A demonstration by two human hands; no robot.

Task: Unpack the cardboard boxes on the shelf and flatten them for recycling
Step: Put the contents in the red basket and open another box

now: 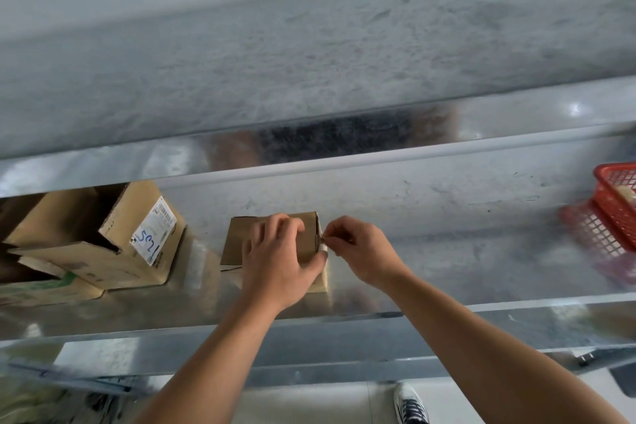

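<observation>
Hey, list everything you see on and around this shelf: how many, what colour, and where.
small box: one, brown, shelf centre
tape strip: one, white, small box's right edge
open boxes: at least two, brown, shelf left
label: one, white, on an open box
basket: at least one, red, shelf right
shelf: one, silver metal
shoe: one, white and dark, floor below
left hand: holds the small box from above
right hand: pinches the tape strip

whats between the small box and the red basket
Head view: only the right hand, pinching at the small box, then bare metal shelf up to the red basket.
</observation>
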